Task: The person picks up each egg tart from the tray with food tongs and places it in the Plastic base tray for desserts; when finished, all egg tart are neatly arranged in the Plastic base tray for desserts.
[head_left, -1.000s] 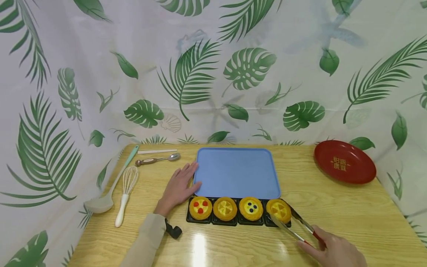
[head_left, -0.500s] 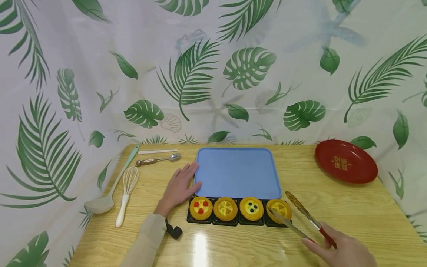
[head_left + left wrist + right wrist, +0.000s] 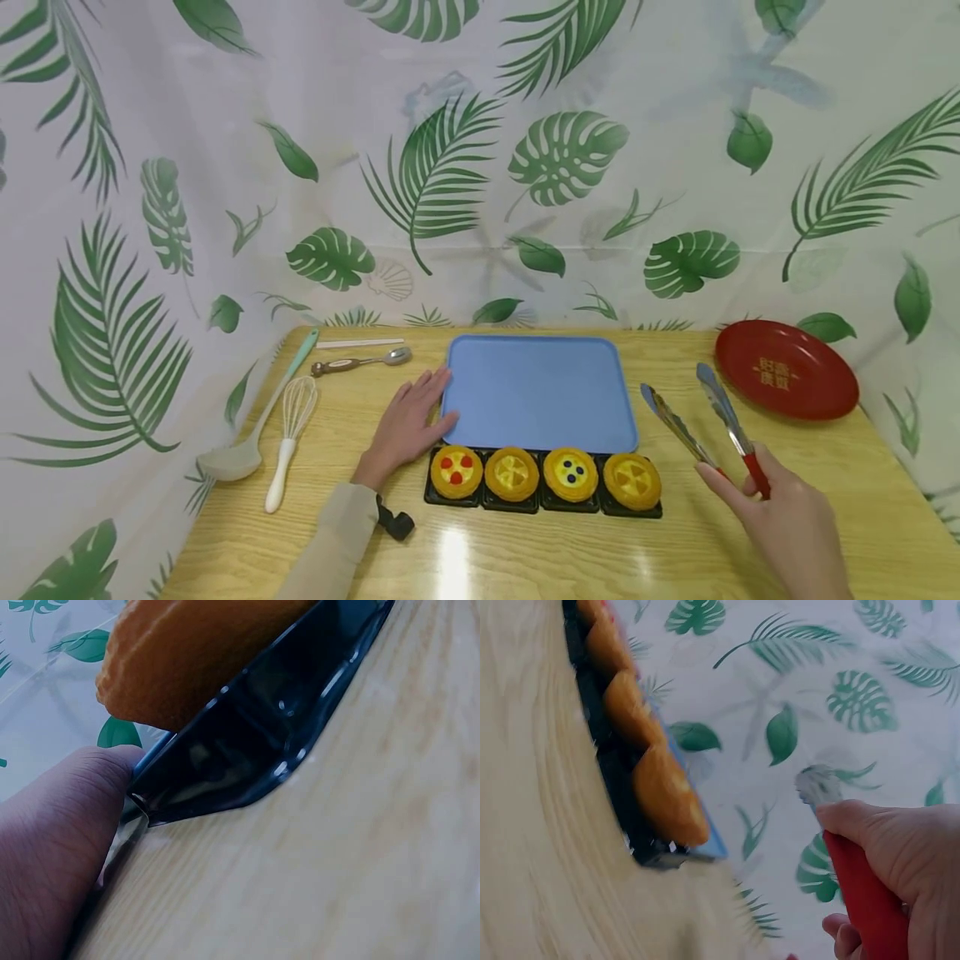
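Observation:
My left hand [image 3: 407, 425] lies flat with straight fingers at the left edge of a blue tray [image 3: 540, 392]. In my right hand [image 3: 795, 508] I hold metal tongs with red handles [image 3: 757, 477]; their two arms stand apart, right of the tray, with nothing between the tips. A row of black square holders [image 3: 510, 507] runs along the tray's near edge. They bear several egg tarts: one with red dots [image 3: 456, 472], one with blue dots [image 3: 571, 475], and two with yellow wedges, the rightmost tart [image 3: 632, 481] among them. The right wrist view shows the red handle [image 3: 862, 900] under my thumb.
A red oval plate [image 3: 786, 371] lies at the back right. On the left are a whisk [image 3: 288, 442], a ladle [image 3: 232, 458], a spoon [image 3: 363, 361] and a pale stick [image 3: 360, 342]. A leaf-print cloth [image 3: 480, 167] hangs behind the table.
The tongs have moved away from the rightmost tart, up and to the right, and their arms have spread. That tart stays in its holder. My left hand has hardly moved.

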Available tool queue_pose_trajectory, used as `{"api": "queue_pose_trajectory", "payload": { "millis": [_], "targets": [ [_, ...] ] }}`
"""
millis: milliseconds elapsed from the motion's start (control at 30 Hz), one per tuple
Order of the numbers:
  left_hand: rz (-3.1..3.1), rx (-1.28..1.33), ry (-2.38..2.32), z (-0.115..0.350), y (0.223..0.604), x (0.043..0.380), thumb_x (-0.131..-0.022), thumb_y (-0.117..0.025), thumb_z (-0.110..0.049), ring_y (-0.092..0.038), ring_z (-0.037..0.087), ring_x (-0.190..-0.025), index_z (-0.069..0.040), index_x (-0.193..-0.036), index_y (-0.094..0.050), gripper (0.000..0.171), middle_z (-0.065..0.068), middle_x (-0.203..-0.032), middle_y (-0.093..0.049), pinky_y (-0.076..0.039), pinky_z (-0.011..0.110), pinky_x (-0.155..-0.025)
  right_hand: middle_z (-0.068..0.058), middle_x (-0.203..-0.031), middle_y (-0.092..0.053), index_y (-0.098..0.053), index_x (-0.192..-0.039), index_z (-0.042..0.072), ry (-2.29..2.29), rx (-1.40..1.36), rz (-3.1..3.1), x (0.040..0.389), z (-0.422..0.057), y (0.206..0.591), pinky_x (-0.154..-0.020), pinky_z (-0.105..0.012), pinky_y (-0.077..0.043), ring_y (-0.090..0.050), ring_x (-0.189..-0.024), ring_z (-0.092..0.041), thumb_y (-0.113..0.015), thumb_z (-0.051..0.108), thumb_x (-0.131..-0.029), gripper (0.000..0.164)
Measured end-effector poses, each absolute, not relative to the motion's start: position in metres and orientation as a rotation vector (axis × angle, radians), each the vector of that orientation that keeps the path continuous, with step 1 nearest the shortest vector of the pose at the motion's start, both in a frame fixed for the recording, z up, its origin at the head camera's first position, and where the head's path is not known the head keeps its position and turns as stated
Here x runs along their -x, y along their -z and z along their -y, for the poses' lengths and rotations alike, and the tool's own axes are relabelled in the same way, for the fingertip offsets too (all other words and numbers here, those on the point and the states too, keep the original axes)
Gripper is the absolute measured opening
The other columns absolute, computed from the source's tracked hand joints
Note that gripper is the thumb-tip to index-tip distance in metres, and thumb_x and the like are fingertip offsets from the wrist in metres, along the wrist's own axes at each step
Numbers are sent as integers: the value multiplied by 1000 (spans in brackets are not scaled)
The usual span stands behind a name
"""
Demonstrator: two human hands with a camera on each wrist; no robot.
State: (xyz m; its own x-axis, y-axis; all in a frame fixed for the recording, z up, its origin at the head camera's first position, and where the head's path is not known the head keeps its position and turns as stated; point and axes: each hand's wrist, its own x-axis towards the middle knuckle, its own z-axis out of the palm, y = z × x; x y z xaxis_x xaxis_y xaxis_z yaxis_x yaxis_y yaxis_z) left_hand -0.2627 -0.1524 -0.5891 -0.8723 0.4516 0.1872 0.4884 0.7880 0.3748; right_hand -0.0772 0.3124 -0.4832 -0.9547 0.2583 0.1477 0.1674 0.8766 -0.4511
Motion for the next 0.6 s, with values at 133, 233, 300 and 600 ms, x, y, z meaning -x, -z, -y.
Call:
{"api": "queue_pose_trajectory", "payload": {
  "millis": [133,233,300,600],
  "targets": [
    [2897,761,624,154,589,265,-106,-42,-62,-19,23,-160,-21,-168,-22,77,-6,-173,-20,-16,51,-129,-6,-65,-44,-47,-89,3,-688,361,2896,109,-319,501,-51,-33,-30,-42,-55,-23,-64,62,-97,62],
    [2884,758,620,155,588,266,-106,-43,-61,-21,24,-160,-21,-168,-23,77,-5,-173,-22,-17,51,-128,-9,-69,-46,-47,-96,-2,-724,385,2931,130,-320,515,-51,-35,-34,-47,-59,-26,-59,63,-100,65],
    [2873,754,623,156,589,266,-105,-44,-61,-22,24,-160,-20,-168,-25,77,-5,-172,-24,-17,51,-128,-16,-76,-51,-49,-103,-7,-734,379,2931,141,-321,524,-52,-40,-40,-53,-65,-31,-58,61,-100,69],
    [2888,753,629,155,589,264,-105,-43,-61,-21,24,-160,-21,-168,-24,77,-5,-173,-22,-16,51,-128,-34,-109,-45,-48,-127,-18,-643,430,2957,169,-320,548,-54,-52,-47,-56,-72,-44,-60,69,-95,93]
  ]
}}
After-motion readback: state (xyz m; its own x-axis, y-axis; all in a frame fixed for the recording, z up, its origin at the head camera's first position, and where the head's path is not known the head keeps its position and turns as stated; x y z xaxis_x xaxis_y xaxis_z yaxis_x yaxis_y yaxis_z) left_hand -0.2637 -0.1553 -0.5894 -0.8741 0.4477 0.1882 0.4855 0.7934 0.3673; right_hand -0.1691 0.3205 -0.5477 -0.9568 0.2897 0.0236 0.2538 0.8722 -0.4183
